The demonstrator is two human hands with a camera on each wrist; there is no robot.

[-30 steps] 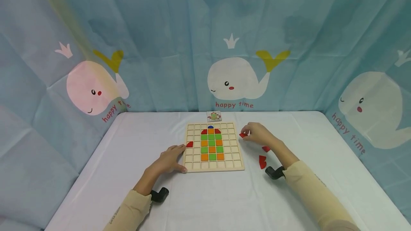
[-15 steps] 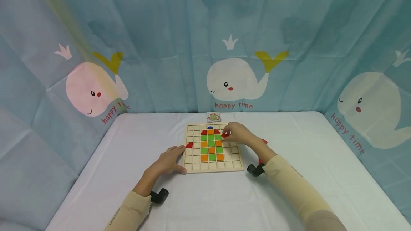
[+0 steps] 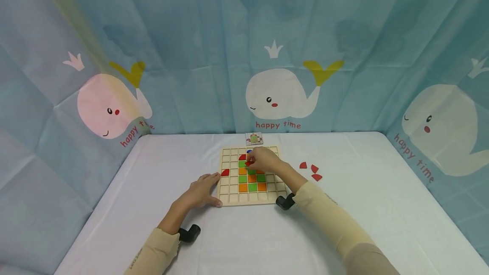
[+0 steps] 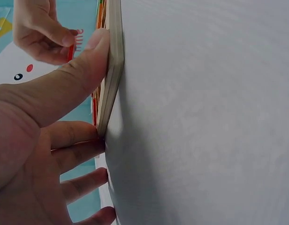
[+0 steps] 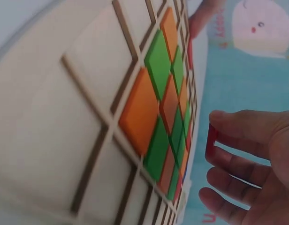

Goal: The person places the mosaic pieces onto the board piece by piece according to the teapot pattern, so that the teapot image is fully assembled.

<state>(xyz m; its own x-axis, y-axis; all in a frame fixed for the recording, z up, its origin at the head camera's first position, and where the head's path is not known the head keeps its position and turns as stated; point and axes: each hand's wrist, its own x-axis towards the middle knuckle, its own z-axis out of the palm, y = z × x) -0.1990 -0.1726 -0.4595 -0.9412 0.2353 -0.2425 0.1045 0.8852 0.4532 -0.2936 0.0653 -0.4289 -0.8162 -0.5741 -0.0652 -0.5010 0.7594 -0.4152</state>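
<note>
A wooden grid board [image 3: 230,197] lies flat on the table, bearing green, orange, red and blue tiles in a central block. Between thumb and fingertips, my right hand [image 3: 266,160] pinches a red quarter-circle tile [image 5: 211,141] above the upper middle of the board. The right hand hides some of the tiles there. At the board's left edge rests my left hand [image 3: 200,191], its thumb against the rim in the left wrist view and its fingers extended. Close to those fingers, another red quarter-circle tile [image 3: 225,172] sits in a left-side cell.
Three loose red quarter-circle tiles [image 3: 316,177] lie on the white tabletop right of the board. A small pattern card [image 3: 254,138] stands or lies just behind the board. Blue curtains [image 3: 191,96] with whale prints surround the table's back and sides.
My right hand has carried the red tile leftward from beside the board to over its middle, uncovering the loose tiles on the right. The left hand has stayed put.
</note>
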